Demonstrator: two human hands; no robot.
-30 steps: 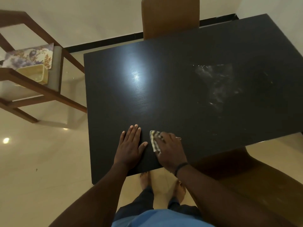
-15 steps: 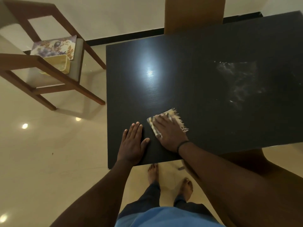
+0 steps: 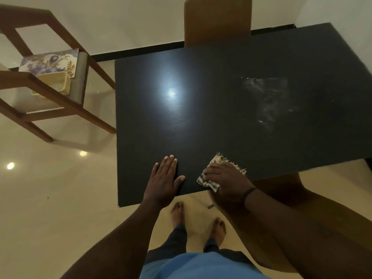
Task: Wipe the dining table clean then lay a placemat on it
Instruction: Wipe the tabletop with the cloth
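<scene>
The dark dining table [image 3: 211,121] fills the middle of the view. My left hand [image 3: 164,181] lies flat on it near the front edge, fingers straight. Just to its right, my right hand [image 3: 225,180] presses a striped, fringed cloth [image 3: 209,183] onto the tabletop at the front edge, fingers spread over it. A whitish smear [image 3: 265,99] marks the table's right half. A floral placemat [image 3: 50,62] lies on the seat of a wooden chair at the far left.
The wooden chair [image 3: 60,101] at the left also carries a pale yellow basket [image 3: 54,83]. A brown chair back [image 3: 217,21] stands at the table's far side, and another brown chair [image 3: 302,208] sits at the near right. My bare feet [image 3: 198,218] are below the table edge.
My right hand has slid the cloth to the right and back toward the table's front edge. My left hand has stayed flat in place.
</scene>
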